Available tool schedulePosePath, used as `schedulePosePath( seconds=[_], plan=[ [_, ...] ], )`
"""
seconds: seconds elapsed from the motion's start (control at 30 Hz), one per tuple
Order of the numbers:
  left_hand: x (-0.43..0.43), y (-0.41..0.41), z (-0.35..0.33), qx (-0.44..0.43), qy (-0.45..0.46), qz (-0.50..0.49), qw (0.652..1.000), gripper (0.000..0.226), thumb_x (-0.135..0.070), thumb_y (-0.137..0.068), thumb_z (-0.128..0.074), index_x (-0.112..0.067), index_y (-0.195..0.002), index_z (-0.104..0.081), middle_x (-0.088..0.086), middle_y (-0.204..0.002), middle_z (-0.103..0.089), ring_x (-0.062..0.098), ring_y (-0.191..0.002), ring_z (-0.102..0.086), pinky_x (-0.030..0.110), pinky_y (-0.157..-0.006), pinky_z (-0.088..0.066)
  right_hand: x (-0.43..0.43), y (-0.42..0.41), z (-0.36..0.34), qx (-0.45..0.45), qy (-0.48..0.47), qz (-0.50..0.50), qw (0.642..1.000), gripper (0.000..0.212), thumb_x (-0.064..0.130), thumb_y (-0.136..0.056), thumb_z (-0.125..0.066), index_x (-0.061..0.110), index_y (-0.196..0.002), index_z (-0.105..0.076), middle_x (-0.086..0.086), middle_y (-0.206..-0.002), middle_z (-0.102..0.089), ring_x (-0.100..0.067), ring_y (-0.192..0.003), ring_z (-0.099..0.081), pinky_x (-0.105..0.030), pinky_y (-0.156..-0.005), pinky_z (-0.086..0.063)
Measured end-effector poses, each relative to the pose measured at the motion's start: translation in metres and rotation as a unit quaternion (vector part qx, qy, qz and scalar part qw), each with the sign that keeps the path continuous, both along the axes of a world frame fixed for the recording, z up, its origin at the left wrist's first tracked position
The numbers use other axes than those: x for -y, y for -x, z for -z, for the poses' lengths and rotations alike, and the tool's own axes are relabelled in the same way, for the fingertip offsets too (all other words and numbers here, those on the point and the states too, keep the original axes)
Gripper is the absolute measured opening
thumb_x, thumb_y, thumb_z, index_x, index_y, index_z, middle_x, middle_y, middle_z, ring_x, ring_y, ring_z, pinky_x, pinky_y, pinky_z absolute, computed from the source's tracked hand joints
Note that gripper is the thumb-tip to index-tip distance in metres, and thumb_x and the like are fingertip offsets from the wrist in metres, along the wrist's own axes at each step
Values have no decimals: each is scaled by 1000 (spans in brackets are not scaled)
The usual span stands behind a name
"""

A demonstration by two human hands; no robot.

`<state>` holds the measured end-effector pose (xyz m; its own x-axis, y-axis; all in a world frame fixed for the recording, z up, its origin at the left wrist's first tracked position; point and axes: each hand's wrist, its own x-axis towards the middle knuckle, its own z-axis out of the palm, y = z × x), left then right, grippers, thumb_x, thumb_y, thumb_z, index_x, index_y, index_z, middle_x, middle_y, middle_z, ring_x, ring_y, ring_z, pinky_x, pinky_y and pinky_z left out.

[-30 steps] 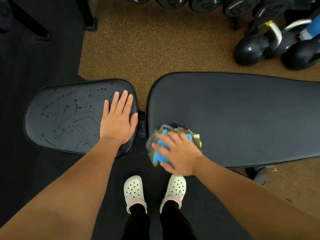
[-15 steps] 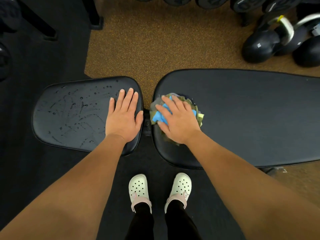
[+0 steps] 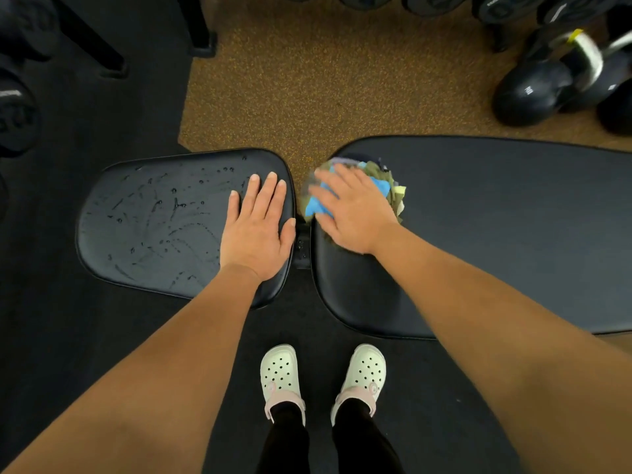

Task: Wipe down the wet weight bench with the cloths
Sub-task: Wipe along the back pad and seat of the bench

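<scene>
Head view, the only one I have. My left hand (image 3: 254, 230) lies flat on the near right end of the seat pad (image 3: 154, 227), fingers straight and close together, holding nothing. Water drops and streaks cover the seat pad to the left of that hand.

My right hand (image 3: 354, 213) presses flat on the cloths (image 3: 378, 174), fingers spread and not curled round them. The cloths sit bunched at the far left corner of the back pad (image 3: 513, 234), beside the gap between the pads. The hand covers most of the bundle; only blue and olive-green edges stick out, and a pale scrap on the right. I cannot tell how many cloths there are. The fingers and cloth edges are blurred.

I cannot tell if the back pad is wet; it looks plain dark. Its right end is cut off by the frame edge. The bench frame is hidden except for a small dark joint (image 3: 302, 244) between the pads.

Pale green clogs (image 3: 278, 371) stand on the black mat (image 3: 85, 319) below. Kettlebells (image 3: 530, 94) sit top right on the brown floor (image 3: 325, 80), partly cut off. Dark round weights (image 3: 424, 0) along the top edge are mostly cropped.
</scene>
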<state>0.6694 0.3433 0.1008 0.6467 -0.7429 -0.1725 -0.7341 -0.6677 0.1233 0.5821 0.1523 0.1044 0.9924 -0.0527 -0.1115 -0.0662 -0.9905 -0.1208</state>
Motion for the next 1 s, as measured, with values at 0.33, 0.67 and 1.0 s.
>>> schedulePosePath(
  seconds=[0.33, 0.67, 1.0],
  plan=[
    [-1, -1, 2, -4, 0, -1, 1000, 65, -48, -98, -11, -17, -155, -7, 0, -163, -1, 23, -150, 6, 48, -120, -3, 32, -48, -1, -12, 62, 159, 985, 70, 51, -87, -16, 9, -128, -56, -16, -128, -53, -37, -118, -45, -47, -107, -28],
    [-1, -2, 2, -8, 2, 2, 1000, 64, -48, -99, -12, -18, -155, -7, 0, -163, -1, 23, -150, 6, 49, -120, -3, 36, -38, 3, -4, 47, 30, 998, 59, 52, -93, -30, 16, -131, -56, -12, -132, -53, -35, -126, -43, -50, -112, -22],
    [-4, -3, 2, -19, 37, 1, 999, 65, -48, -98, -20, -16, -154, -17, 0, -163, -9, 23, -150, -1, 49, -120, -5, 10, -17, 7, 23, -5, -105, 994, 45, 44, -89, -42, 17, -116, -66, -7, -128, -58, -33, -126, -47, -46, -111, -24]
  ],
)
